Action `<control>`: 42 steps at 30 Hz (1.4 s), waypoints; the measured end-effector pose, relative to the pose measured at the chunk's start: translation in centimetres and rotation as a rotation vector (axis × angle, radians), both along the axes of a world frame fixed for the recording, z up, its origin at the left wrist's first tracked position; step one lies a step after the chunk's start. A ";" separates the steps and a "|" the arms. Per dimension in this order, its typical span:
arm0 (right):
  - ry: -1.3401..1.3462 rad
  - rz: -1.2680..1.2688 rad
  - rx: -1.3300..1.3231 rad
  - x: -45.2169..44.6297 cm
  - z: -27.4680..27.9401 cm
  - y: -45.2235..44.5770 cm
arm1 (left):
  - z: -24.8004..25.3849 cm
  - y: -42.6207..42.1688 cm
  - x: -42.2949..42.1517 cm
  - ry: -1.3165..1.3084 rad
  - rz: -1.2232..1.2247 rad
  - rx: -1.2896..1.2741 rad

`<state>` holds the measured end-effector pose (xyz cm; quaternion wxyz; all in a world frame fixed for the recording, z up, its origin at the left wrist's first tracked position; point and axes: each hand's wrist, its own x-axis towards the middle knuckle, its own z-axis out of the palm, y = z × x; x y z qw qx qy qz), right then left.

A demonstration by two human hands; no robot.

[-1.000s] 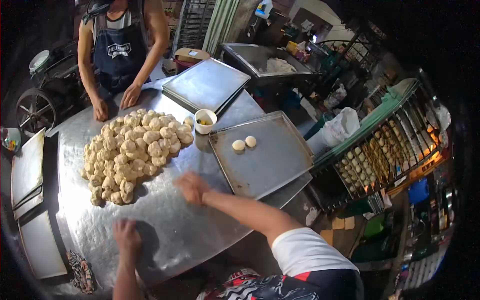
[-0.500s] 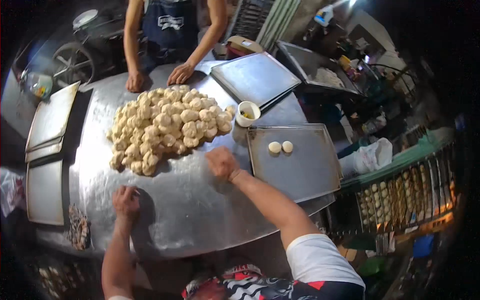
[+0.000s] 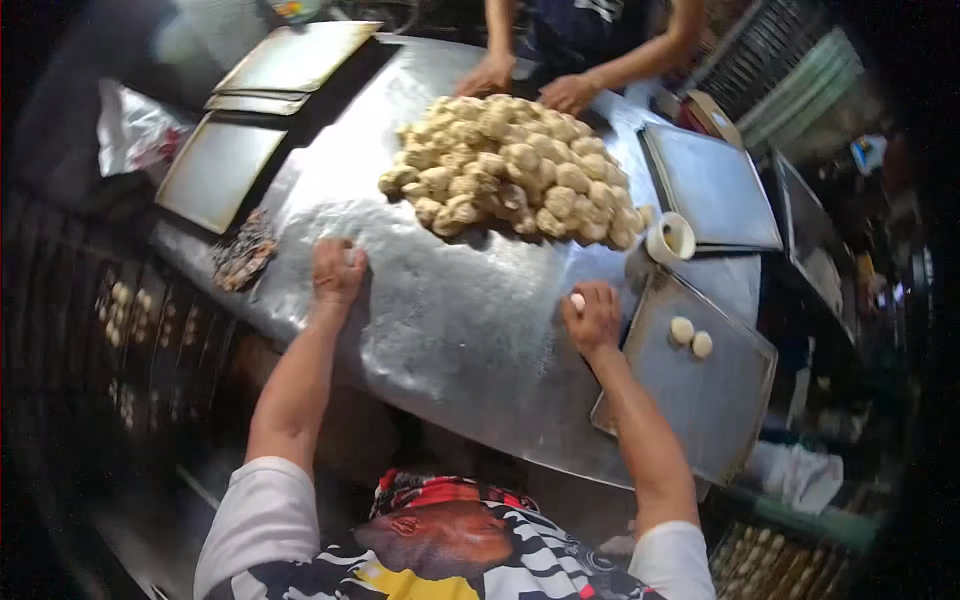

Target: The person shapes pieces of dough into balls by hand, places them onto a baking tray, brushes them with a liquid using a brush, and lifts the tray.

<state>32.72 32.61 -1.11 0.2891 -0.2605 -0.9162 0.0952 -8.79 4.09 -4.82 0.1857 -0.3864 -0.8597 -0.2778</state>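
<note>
My left hand (image 3: 338,270) is closed over a piece of dough on the metal table (image 3: 450,320), with a bit of pale dough showing by the fingers. My right hand (image 3: 594,312) is curled round another dough ball (image 3: 577,301), whose pale side shows at the thumb, just left of the tray's edge. A large heap of dough balls (image 3: 520,170) lies beyond and between my hands. On the baking tray (image 3: 700,400) at the right, two smooth round dough balls (image 3: 691,338) sit side by side.
A white cup (image 3: 670,238) stands by the tray's upper corner. Stacked trays (image 3: 715,190) lie at the back right, more trays (image 3: 220,170) at the left. A crumpled cloth (image 3: 244,250) is at the left edge. Another person's hands (image 3: 570,92) rest behind the heap.
The view has swung left, so the table's things appear turned and shifted right. My hands are farther apart, and pale dough now shows in both.
</note>
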 end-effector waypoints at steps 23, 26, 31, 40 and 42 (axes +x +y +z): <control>-0.172 -0.415 -0.116 -5.0 1.6 -0.4 | 1.9 3.6 -1.9 -0.176 -0.032 -0.324; -0.321 -0.391 -0.230 -5.0 3.7 0.1 | 1.7 3.8 -2.2 -0.173 -0.060 -0.393; 0.127 -0.521 -0.023 -5.9 2.6 2.6 | 0.9 4.0 -2.7 -0.181 -0.039 -0.369; 0.309 -0.432 -0.613 -4.8 1.1 2.2 | 1.3 -1.6 -4.0 -1.276 -0.161 0.522; 0.135 -0.281 -0.567 -1.1 0.5 1.0 | 1.5 -5.0 -0.5 -0.704 -0.174 0.086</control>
